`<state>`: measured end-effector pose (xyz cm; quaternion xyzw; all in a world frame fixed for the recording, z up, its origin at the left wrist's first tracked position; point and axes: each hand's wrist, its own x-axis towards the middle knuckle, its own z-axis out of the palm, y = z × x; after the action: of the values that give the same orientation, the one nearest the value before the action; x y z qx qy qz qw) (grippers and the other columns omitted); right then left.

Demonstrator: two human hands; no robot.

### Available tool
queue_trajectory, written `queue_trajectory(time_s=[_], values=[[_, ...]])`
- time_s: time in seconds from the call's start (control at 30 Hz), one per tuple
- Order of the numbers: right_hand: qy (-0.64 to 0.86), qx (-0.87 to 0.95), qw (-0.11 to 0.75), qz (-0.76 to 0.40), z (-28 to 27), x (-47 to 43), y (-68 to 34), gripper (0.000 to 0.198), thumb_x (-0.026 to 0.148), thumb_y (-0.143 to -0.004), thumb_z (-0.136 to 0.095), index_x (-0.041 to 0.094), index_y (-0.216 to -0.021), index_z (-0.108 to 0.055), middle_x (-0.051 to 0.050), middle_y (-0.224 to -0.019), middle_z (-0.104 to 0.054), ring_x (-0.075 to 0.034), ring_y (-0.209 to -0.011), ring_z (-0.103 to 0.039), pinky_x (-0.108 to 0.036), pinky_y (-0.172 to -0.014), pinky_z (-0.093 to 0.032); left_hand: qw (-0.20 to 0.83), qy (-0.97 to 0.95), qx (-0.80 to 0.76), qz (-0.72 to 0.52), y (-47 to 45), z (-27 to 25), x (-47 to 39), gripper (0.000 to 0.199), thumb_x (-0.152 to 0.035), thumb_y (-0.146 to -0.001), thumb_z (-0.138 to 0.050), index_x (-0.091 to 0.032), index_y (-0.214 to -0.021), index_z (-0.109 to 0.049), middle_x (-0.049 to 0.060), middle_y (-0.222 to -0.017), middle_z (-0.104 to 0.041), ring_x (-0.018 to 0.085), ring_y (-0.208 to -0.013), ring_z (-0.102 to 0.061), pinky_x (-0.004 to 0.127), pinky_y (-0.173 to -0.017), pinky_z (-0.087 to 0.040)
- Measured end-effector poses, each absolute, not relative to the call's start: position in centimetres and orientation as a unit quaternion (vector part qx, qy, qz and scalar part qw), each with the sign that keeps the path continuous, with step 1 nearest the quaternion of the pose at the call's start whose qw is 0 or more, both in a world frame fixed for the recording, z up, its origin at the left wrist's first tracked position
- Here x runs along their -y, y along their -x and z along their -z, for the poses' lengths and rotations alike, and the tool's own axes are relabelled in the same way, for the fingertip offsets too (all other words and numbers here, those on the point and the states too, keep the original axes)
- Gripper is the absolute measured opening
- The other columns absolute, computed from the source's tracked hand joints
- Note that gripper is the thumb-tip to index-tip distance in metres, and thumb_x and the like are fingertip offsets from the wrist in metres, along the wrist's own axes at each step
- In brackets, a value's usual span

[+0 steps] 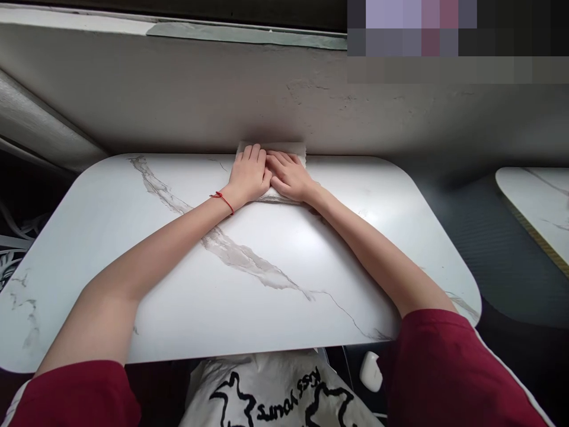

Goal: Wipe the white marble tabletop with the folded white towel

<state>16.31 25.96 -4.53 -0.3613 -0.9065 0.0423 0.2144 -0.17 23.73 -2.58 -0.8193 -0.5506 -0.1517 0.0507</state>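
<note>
A white paper towel or thin cloth (284, 147) lies at the far edge of a white marble-patterned table (178, 314), its back part reaching past the edge to the wall. My left hand (249, 173) rests flat on its left part, fingers stretched forward. Beside it, my right hand (290, 177) presses on the right part, fingers extended and angled left. The two hands touch or nearly touch at the thumbs. A red string bracelet (223, 201) circles my left wrist. Much of the paper or cloth is hidden beneath the hands.
A grey wall (200, 101) stands right behind the table. To the right is another marble-patterned tabletop (542, 196). A printed pale fabric (275, 391) covers my lap, and a small white case (370, 372) lies below the table's near edge.
</note>
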Motion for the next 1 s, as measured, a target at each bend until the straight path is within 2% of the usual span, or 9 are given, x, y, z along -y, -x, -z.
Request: queue_trajectory(time_s=[0.6, 0.83, 1.0], values=[[0.39, 0.901, 0.188, -0.018, 4.2, -24.8, -16.1, 0.055, 0.029, -0.097, -0.029, 0.017, -0.148, -0.046, -0.012, -0.157, -0.048, -0.032, -0.144, -0.043, -0.052, -0.121, -0.031, 0.051, 0.833, 0.516, 0.192, 0.9, 4.1, -24.4, 0.036, -0.027, -0.099, -0.039, -0.009, -0.125, -0.057, 0.022, -0.13, -0.059, 0.038, -0.126, -0.055, 0.054, -0.107, -0.042], [0.413, 0.89, 0.193, -0.011, 4.5, -22.5, -16.9, 0.055, 0.027, -0.097, -0.03, 0.014, -0.147, -0.047, -0.014, -0.158, -0.048, -0.032, -0.143, -0.044, -0.053, -0.121, -0.03, 0.021, 0.857, 0.474, 0.201, 0.3, 4.1, -23.1, 0.042, -0.025, -0.098, -0.037, -0.008, -0.132, -0.055, 0.023, -0.135, -0.059, 0.038, -0.131, -0.053, 0.055, -0.111, -0.039], [0.446, 0.873, 0.198, 0.0, 4.6, -18.1, -18.7, 0.057, 0.028, -0.098, -0.033, 0.012, -0.151, -0.045, -0.015, -0.161, -0.044, -0.032, -0.148, -0.04, -0.053, -0.123, -0.028, 0.005, 0.883, 0.435, 0.177, -1.5, 3.7, -20.2, 0.05, -0.025, -0.098, -0.036, -0.002, -0.14, -0.051, 0.025, -0.147, -0.052, 0.037, -0.141, -0.046, 0.053, -0.119, -0.035]])
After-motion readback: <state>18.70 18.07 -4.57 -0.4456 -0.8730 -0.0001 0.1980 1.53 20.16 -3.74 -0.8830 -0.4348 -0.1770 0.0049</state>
